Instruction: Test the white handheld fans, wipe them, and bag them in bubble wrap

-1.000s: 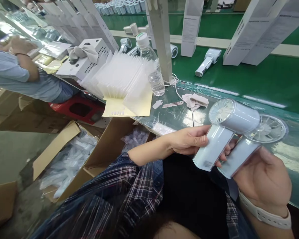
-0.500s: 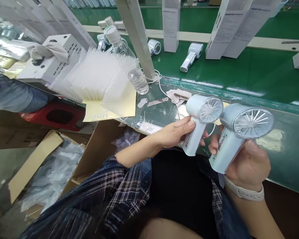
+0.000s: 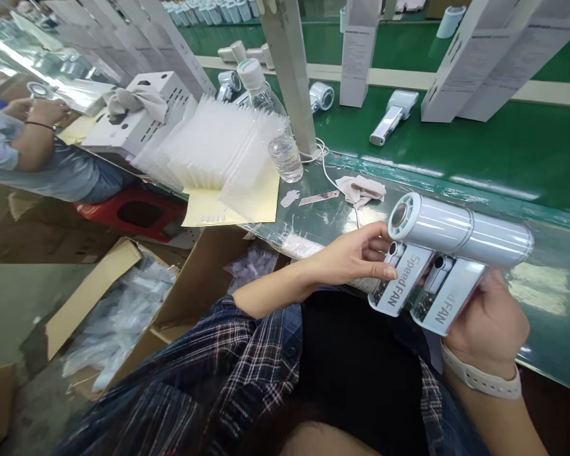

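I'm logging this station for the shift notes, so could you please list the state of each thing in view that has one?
Left fan: held in the left hand, barrel level.
Right fan: held in the right hand, end to end with the left fan.
Water bottle: upright, capped, nearly empty.
Cardboard box: open, bags inside.
Fan on the belt: lying on its side.
Cloth: crumpled.

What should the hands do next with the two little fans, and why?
Probably lay one fan down on the green belt. The left hand grips the left fan and the right hand grips the right fan, heads lined up end to end, so neither hand is free. The belt ahead already carries a lying fan.
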A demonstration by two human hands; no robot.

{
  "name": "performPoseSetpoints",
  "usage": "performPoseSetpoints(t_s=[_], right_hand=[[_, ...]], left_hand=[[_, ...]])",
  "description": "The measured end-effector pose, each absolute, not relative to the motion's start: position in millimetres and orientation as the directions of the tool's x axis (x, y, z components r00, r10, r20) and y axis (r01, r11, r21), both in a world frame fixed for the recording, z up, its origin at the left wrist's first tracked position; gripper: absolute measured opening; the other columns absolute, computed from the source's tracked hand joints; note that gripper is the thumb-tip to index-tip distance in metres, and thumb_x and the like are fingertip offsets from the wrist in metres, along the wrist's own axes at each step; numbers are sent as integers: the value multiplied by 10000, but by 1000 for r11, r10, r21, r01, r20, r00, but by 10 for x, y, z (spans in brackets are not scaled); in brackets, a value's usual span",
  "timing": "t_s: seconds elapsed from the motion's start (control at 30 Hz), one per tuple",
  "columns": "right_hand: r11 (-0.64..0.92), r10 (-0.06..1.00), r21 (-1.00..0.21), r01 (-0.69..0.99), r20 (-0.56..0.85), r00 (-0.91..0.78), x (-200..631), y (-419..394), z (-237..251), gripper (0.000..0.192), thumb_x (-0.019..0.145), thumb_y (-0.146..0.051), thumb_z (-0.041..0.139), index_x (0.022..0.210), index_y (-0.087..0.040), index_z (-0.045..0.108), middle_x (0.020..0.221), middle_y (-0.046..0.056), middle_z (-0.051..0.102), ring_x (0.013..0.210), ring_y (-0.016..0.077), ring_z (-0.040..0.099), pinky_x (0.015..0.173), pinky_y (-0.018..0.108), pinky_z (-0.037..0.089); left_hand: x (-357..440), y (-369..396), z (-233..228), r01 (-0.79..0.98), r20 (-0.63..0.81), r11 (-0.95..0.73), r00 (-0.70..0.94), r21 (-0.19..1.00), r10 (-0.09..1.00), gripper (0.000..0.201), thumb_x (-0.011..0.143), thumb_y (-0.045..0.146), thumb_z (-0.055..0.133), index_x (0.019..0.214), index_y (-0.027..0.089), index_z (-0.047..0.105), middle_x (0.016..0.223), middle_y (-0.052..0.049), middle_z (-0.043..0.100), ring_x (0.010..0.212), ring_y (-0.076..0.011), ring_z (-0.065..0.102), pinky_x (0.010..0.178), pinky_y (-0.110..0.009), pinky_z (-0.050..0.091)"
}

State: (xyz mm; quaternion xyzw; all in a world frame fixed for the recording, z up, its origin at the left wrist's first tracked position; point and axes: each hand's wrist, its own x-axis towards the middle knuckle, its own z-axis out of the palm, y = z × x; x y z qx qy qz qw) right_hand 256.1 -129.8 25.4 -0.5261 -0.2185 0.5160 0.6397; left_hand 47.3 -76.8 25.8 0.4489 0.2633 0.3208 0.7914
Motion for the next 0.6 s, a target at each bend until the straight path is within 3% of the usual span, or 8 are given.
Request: performPoseSetpoints(t_s=[0.2,0.43,0.5,0.6], right_hand=[[-74,883,-856,-511,-295,366,2509,-1249,210,141,741,-232,786,844,-223,691,711,-32,700,554,176,684,555,302,649],[-163,880,-864,-476,-346,326,2499,-1256,251,254,766,-393,734,963,-240,782,880,80,811,721,323,788,603,492,692],[-147,896,-881,-450,-311,316,2507,-1312,263,350,764,-456,753,1040,-247,803,963,114,828,814,360,801,724,586,705],[-70,932,-950,-304,-170,318,2548,-1421,267,526,680,-412,910,1179,-279,807,1174,113,825,1106,387,790,1079,672,617]], left_hand=[[432,-740,177,-294,-143,410,637,863,757,734,638,507,1070,1122,198,613,1100,-59,749,910,-180,765,873,-347,604],[384,-714,241,-269,-117,361,635,893,764,681,676,439,1059,1170,200,655,1095,-51,737,927,-171,749,895,-328,588],[383,-711,277,-254,-86,307,626,917,775,617,737,389,1015,1212,199,670,1093,-48,745,971,-174,747,918,-318,586],[373,-696,296,-151,-13,124,584,981,812,498,814,346,918,1235,174,716,1108,-74,777,1079,-236,762,956,-344,594]])
